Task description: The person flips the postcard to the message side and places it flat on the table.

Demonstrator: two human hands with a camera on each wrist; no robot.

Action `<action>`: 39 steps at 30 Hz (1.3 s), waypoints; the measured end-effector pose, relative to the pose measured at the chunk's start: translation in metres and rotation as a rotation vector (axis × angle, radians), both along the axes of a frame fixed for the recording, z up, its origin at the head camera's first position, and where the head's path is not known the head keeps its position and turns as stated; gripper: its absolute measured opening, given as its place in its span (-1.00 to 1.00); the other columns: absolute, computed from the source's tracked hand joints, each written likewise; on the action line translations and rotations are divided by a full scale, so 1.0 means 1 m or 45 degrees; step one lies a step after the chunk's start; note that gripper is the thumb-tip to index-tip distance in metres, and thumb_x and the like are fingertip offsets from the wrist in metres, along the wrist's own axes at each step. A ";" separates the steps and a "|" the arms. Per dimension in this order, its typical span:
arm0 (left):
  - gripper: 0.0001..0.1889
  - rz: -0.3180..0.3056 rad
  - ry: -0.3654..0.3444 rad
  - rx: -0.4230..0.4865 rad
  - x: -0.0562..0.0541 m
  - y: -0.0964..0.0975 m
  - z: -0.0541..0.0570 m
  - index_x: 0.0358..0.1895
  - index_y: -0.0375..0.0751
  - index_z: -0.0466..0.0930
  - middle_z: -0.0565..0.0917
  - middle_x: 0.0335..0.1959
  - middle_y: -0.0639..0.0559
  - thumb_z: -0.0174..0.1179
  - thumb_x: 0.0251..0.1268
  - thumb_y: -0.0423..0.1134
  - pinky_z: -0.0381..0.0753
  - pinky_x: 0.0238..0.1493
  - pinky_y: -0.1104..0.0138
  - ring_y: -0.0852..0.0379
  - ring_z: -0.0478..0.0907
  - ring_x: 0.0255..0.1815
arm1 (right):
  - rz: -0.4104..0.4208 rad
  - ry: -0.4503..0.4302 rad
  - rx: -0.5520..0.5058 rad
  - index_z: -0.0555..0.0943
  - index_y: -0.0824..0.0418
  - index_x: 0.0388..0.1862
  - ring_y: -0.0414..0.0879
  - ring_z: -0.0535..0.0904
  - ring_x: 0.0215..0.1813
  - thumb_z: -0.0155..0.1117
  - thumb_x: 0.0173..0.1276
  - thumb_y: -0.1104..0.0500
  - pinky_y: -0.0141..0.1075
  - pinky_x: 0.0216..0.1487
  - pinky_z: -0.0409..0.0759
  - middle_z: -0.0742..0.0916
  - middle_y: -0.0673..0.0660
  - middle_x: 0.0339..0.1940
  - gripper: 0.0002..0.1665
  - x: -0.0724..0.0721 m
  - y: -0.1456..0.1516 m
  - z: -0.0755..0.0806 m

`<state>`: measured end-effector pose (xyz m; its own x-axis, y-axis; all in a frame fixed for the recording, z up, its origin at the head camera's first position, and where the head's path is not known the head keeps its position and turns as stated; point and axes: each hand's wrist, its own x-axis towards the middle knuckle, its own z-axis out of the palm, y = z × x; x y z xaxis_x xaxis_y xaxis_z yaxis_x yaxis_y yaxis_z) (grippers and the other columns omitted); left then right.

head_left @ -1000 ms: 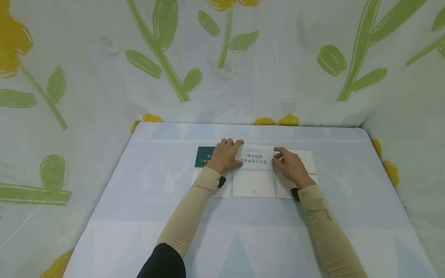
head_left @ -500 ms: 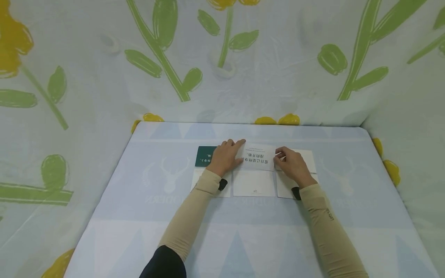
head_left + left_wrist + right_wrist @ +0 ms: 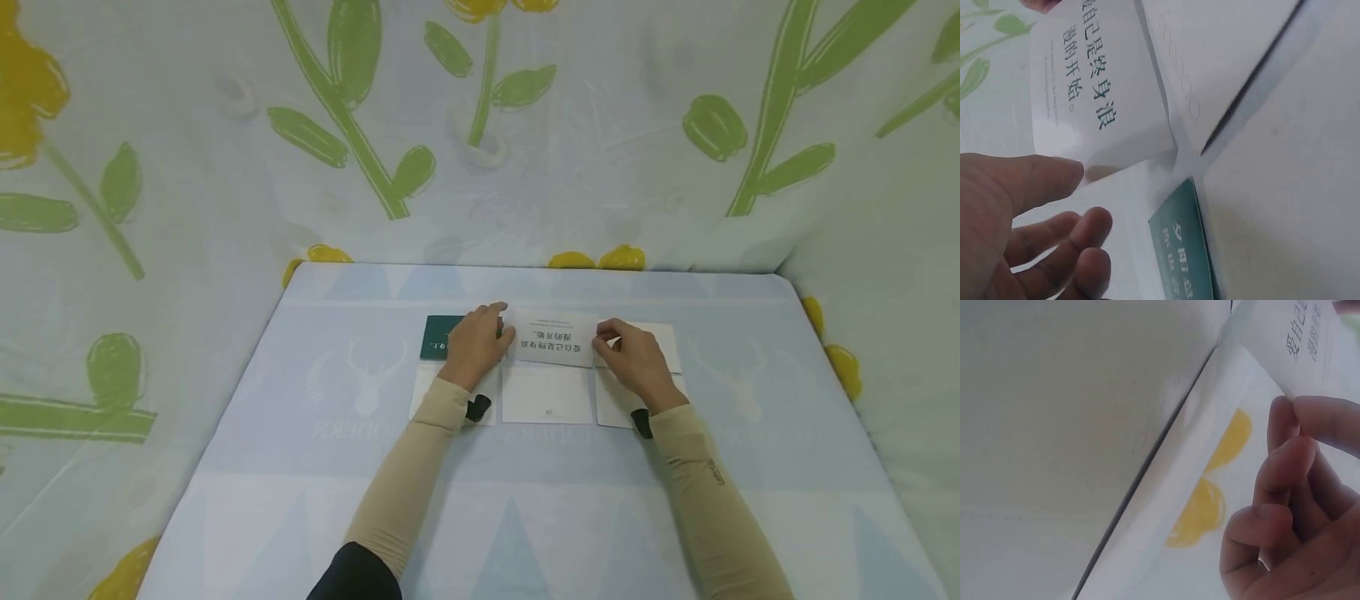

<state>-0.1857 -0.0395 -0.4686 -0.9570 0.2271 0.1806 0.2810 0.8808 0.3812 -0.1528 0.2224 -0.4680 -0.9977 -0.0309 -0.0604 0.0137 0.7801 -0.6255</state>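
Note:
A white card point(image 3: 553, 340) printed with dark Chinese lettering lies at the middle of the far row, slightly skewed. My right hand point(image 3: 636, 362) pinches its right edge between thumb and index finger point(image 3: 1280, 425), the other fingers curled. My left hand point(image 3: 474, 346) is just off the card's left edge, over a dark green card point(image 3: 435, 337) with white lettering. In the left wrist view its thumb point(image 3: 1054, 181) points toward the lettered card point(image 3: 1085, 134), fingers loosely bent with nothing between them. Part of the green card point(image 3: 1182, 250) is hidden under that hand.
Three blank-looking white cards form the near row: left point(image 3: 429, 396), middle point(image 3: 547, 404) and right point(image 3: 615, 408). Another white card point(image 3: 663, 343) lies at far right, partly behind the right hand. A pale blue patterned cloth covers the table point(image 3: 510, 517); flowered sheeting point(image 3: 600, 167) surrounds it.
My left hand has let go of the lettered card and drawn left over the green card. The lettered card has shifted slightly right with my right hand still pinching it.

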 end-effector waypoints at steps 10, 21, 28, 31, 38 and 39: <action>-0.68 0.039 -0.174 0.158 0.005 -0.001 -0.002 0.16 -0.14 0.66 0.78 -0.23 0.05 0.18 0.49 -0.10 0.55 -0.45 0.35 0.21 0.60 -0.42 | 0.018 0.020 -0.032 0.61 0.27 0.17 0.08 0.56 -0.08 0.15 0.53 0.13 -0.06 -0.05 0.50 0.72 0.24 0.04 -0.65 0.004 0.000 0.000; -0.67 0.045 -0.264 0.271 0.006 -0.004 -0.008 0.14 -0.17 0.67 0.78 -0.29 0.07 0.14 0.51 -0.09 0.55 -0.46 0.37 0.24 0.60 -0.47 | 0.007 0.009 -0.064 0.61 0.23 0.18 0.06 0.58 -0.13 0.14 0.56 0.07 -0.10 -0.13 0.52 0.74 0.18 -0.06 -0.64 0.007 0.000 -0.003; -0.71 0.034 -0.285 0.376 0.008 -0.006 -0.007 0.09 -0.17 0.69 0.77 -0.33 0.12 0.14 0.49 -0.12 0.58 -0.45 0.36 0.23 0.64 -0.42 | 0.022 -0.076 -0.119 0.58 0.23 0.17 0.02 0.54 -0.18 0.08 0.61 -0.02 -0.20 -0.24 0.45 0.80 0.04 -0.27 -0.60 0.006 0.000 -0.004; -0.70 0.032 -0.305 0.399 0.008 -0.007 -0.007 0.10 -0.16 0.68 0.77 -0.34 0.14 0.14 0.50 -0.11 0.57 -0.46 0.36 0.25 0.63 -0.43 | 0.025 -0.107 -0.142 0.59 0.21 0.15 0.02 0.53 -0.13 0.08 0.60 -0.03 -0.20 -0.20 0.41 0.80 0.05 -0.23 -0.61 0.006 0.001 -0.003; -0.73 0.036 -0.359 0.482 0.008 -0.010 -0.009 -0.01 -0.10 0.73 0.75 -0.40 0.21 0.13 0.50 -0.06 0.53 -0.49 0.34 0.25 0.61 -0.48 | 0.040 -0.126 -0.181 0.60 0.21 0.11 0.04 0.53 -0.13 0.09 0.60 -0.05 -0.18 -0.19 0.43 0.79 0.11 -0.15 -0.62 0.007 0.001 0.001; -0.74 0.033 -0.361 0.490 0.007 -0.011 -0.009 -0.04 -0.09 0.73 0.74 -0.42 0.22 0.13 0.50 -0.06 0.51 -0.49 0.33 0.24 0.60 -0.49 | 0.043 -0.121 -0.181 0.60 0.21 0.10 0.04 0.53 -0.13 0.08 0.60 -0.05 -0.19 -0.19 0.43 0.79 0.11 -0.14 -0.61 0.007 0.001 0.001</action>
